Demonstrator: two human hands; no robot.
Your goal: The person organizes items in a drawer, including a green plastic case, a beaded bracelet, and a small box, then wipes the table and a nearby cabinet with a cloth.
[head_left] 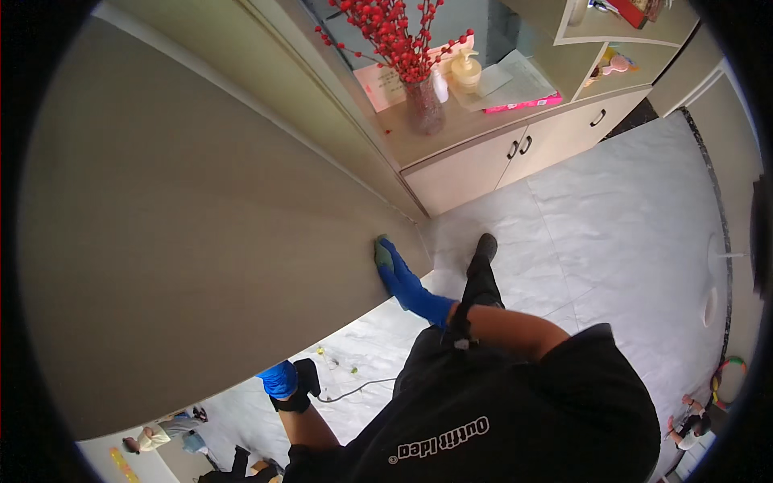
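A wide brown door panel (201,225) fills the left side of the view. My right hand (411,291), in a blue glove, presses a small green cloth (383,254) against the panel's face near its lower right corner. The fingers lie together over the cloth; whether it is a cloth or a sponge is hard to make out. At the panel's near edge is my left hand (279,380), also blue-gloved, with a black device strapped at the wrist. Its fingers are hidden behind the panel.
Ahead stands a cream cabinet (467,173) bearing a vase (424,109) of red berry branches, a pump bottle (466,71) and papers. Pale tiles (612,217) cover the floor. A thin cable (354,392) and small bits lie below. Other people (157,435) appear at the lower rim.
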